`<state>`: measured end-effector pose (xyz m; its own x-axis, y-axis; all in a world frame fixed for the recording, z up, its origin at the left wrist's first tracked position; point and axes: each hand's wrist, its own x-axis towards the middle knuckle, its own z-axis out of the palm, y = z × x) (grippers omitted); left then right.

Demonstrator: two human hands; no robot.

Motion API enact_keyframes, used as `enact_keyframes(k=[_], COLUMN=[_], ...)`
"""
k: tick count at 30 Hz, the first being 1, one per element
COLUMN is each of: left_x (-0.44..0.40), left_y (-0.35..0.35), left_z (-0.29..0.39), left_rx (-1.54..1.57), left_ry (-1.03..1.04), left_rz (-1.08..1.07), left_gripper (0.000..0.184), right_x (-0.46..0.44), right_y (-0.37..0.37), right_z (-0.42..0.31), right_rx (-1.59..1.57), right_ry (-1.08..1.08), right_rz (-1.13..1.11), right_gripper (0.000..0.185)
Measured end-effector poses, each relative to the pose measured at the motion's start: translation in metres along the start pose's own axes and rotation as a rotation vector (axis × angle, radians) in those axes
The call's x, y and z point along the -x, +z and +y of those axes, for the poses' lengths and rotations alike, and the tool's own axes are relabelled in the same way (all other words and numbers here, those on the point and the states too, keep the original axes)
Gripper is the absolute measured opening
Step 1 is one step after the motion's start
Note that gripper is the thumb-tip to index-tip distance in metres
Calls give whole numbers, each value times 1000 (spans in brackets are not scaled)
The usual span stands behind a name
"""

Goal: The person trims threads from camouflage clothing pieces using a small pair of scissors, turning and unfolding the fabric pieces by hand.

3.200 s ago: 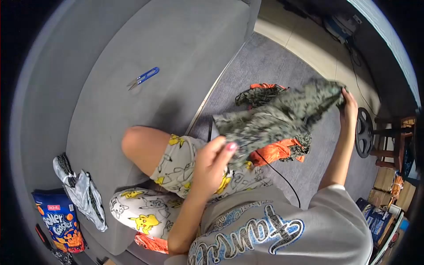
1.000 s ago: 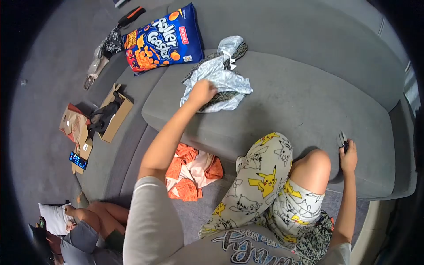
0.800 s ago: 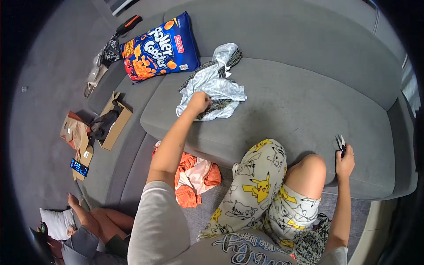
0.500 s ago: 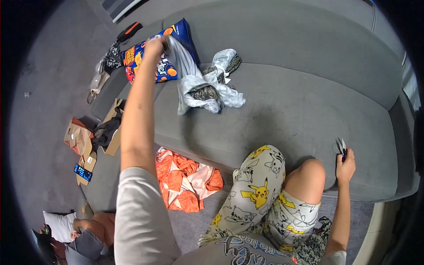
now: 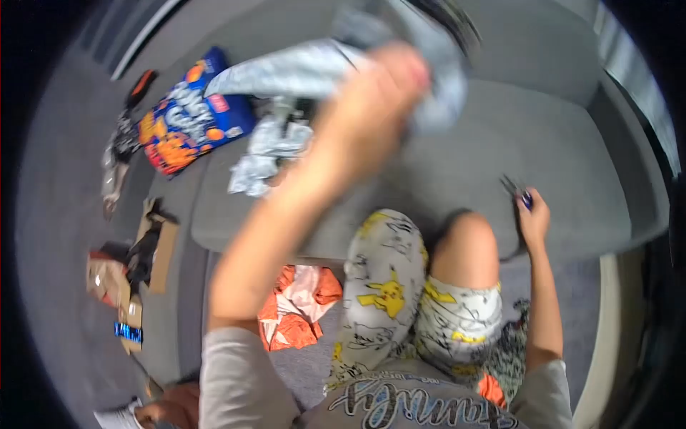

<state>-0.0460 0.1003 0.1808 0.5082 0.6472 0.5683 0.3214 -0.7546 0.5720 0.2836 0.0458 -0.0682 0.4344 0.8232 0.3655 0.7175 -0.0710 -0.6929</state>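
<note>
My left hand (image 5: 382, 93), blurred by motion, is raised above the grey sofa and closed on a pale grey-blue garment (image 5: 293, 70). One end of the cloth trails left, and a blurred fold hangs by my fingers. A second pale garment (image 5: 266, 154) lies crumpled on the seat, partly behind my forearm. Over the right part of the seat, my right hand (image 5: 536, 218) is wrapped round a small pair of thread snips (image 5: 525, 198). Their dark handle shows above my fingers, and the blades point up and left.
A blue snack-print cushion (image 5: 189, 114) rests at the left of the sofa (image 5: 514, 136). Orange and pink cloth (image 5: 300, 307) lies on the floor by my legs. Farther left are an open cardboard box (image 5: 164, 254), a paper bag (image 5: 106, 275) and a lit phone (image 5: 128, 331). Part of another person (image 5: 179, 404) shows lower left.
My left hand has swung right across the sofa, lifting the pale garment off the seat and away from the other one. The snips stay in my right hand. The view has shifted right.
</note>
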Motion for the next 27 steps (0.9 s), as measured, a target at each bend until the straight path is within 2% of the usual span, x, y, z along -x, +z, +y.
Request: enact_keyframes(k=[1,2,3,5,6,8,11,13,15,16,18,20,22,24,25,26,27], left_x=[30,60,85,129,135,140,143,145,143,137,126,121,118,116,115,115,117], left_y=[47,95,123,167,173,170,166,165,164,170,185,202,202,199,195,191,188], left_z=[0,1,5,-3,4,14,19,19,21,26,35,34,33,29,24,20,19], left_rx=[224,414,369,288,323,434,428,416,62,-30,-50,-119,-83,-43,119,278,279], left_ry=[-127,-270,-219,-138,-134,-293,-387,-377,-272,-135,-74,0,-45,-85,-181,-280,-281], left_rz=[-101,-174,-262,-308,-324,-186,-202,-197,-187,-125,-159,-246,-246,-256,-237,-215,-217], left_gripper=[11,12,12,6,6,11,17,20,23,26,25,21,19,17,14,13,13], right_x=[2,14,24,50,63,87,116,133,146,150,151,147,145,150,152,153,153], right_y=[1,-11,-19,-50,-62,-71,-77,-71,-63,-58,-52,-57,-60,-64,-65,-64,-65], right_z=[18,11,-7,-47,-53,-59,-68,-67,-68,-71,-76,-83,-81,-74,-76,-82,-87], right_rx=[-199,-412,-633,-597,-618,-670,-647,-628,-612,-648,-727,-737,-749,-592,-590,-720,-851], right_ry=[2,136,261,352,434,546,513,528,553,546,519,520,520,599,603,652,700], right_rz=[-8,-38,-57,-103,-143,-156,-107,-146,-201,-148,-64,-91,-113,-202,-197,-189,-182], right_gripper=[20,22,24,24,24,23,22,18,16,15,13,13,12,9,9,9,8])
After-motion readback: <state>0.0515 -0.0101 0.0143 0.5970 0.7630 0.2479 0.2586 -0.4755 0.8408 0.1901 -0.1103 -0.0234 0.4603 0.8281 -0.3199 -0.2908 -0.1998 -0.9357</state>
